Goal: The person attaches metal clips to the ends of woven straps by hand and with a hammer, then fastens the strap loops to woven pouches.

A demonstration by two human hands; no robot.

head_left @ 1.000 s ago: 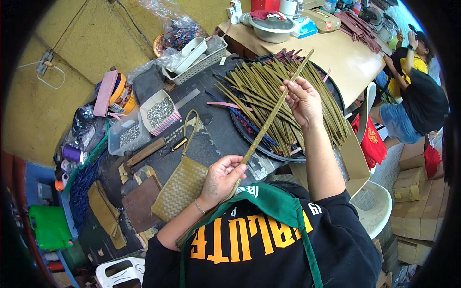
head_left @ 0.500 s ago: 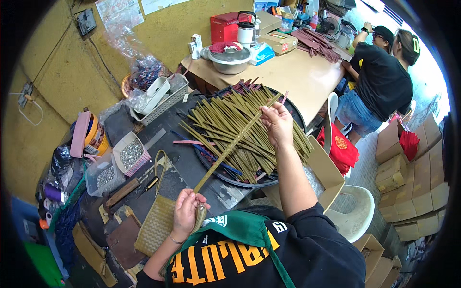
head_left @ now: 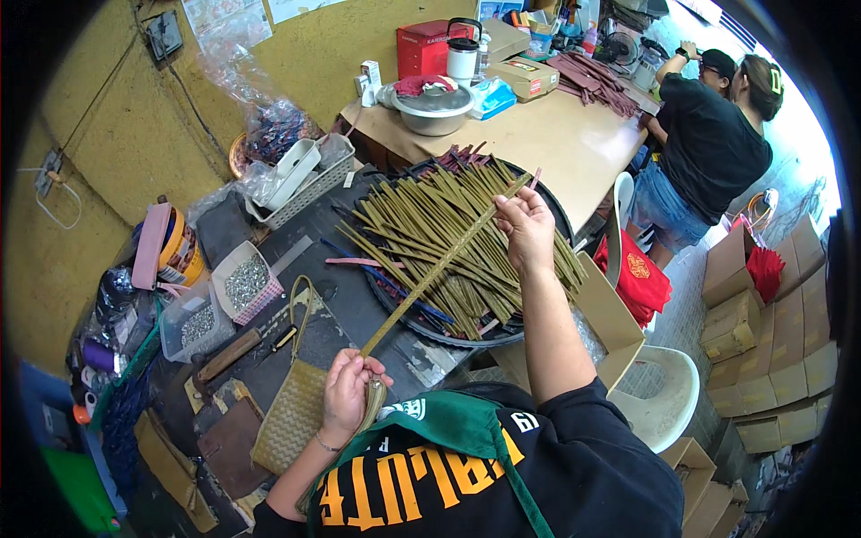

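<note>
I hold one long olive-green woven strip (head_left: 439, 269) stretched between both hands. My left hand (head_left: 348, 392) grips its near end low by my chest. My right hand (head_left: 527, 229) pinches its far end above a round dark tray (head_left: 466, 334) piled with many similar green strips (head_left: 439, 224). A flat woven olive pouch with a looped handle (head_left: 291, 412) lies on the dark worktop just left of my left hand.
Small open boxes of metal studs (head_left: 242, 282) and a white basket (head_left: 300, 184) sit at the left. A wooden table (head_left: 556, 143) with a metal bowl, a red box and a jug stands behind. Two people stand at the upper right; cardboard boxes (head_left: 771, 305) and a white stool (head_left: 664, 394) stand at the right.
The view has shifted, so the tray and my hands sit slightly differently in the picture. Both hands still hold the same strip, stretched taut.
</note>
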